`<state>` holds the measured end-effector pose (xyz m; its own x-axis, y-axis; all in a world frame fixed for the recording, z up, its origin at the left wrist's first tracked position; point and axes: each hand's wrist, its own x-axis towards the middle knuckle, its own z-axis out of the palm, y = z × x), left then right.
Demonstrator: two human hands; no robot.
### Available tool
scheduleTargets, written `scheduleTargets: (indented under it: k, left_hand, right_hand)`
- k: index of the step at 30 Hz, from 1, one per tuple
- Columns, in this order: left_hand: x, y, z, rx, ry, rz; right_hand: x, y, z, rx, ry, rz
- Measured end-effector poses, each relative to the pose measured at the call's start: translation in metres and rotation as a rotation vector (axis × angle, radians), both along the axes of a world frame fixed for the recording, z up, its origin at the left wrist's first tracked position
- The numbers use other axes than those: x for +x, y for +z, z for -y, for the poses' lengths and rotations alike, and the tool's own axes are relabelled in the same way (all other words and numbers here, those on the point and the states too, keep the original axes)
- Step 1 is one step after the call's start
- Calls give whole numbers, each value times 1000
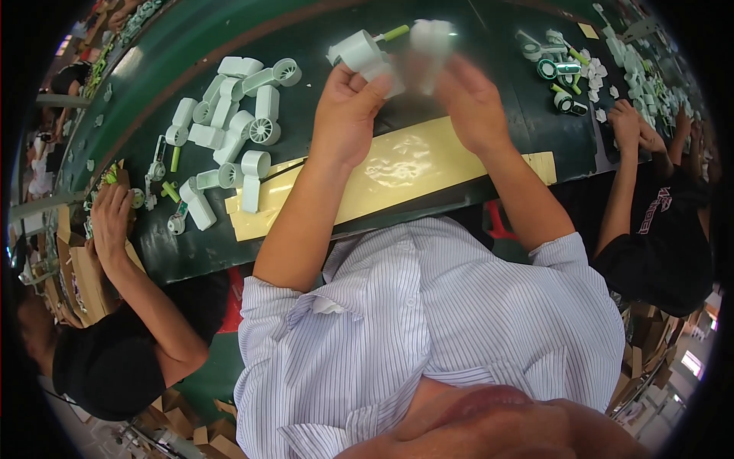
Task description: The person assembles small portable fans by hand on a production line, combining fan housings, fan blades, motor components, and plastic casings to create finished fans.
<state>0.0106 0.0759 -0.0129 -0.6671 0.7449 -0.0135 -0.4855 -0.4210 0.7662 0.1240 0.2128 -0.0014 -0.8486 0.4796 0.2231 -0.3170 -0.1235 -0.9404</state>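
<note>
My left hand is closed around a pale mint plastic housing with a round ring-shaped end. A yellow-green stick-like part juts out beside that housing, toward the right. My right hand is close by and smeared by motion. At its fingers is a blurred whitish plastic part, which seems to move with the hand; its exact shape cannot be made out. Both hands are raised over the far side of a yellow sheet on the dark green table.
To the left lie several pale mint housings, some with vented round ends. Small assemblies with green parts are at the right, near white pieces. A co-worker's hand is at the left, another's hands at the right.
</note>
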Motion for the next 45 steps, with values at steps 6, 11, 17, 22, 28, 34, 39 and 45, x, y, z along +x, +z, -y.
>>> scheduleTargets:
  k: [6, 11, 17, 22, 28, 34, 39, 45]
  left_hand:
    - [3, -7, 0, 58, -89, -37]
    - [7, -9, -2, 90, -121, 2]
    - [1, -13, -3, -76, -54, -227]
    - [3, -4, -1, -232, -26, -770]
    - [6, 5, -1, -229, -47, -550]
    - [7, 2, 1, -198, -45, -511]
    - [8, -6, -3, -154, -24, -517]
    - [5, -3, -3, -187, -26, -607]
  right_hand:
    - [-4, -2, -2, 65, -3, -108]
    - [4, 3, -9, 287, -13, -109]
    - [13, 6, -21, 645, -166, -37]
    - [22, 29, -25, 661, -100, 173]
    - [22, 19, -31, 648, -10, 89]
    - [25, 28, -38, 701, -53, 136]
    - [28, 24, -46, 666, 68, 146]
    - [30, 28, -46, 829, -8, 136]
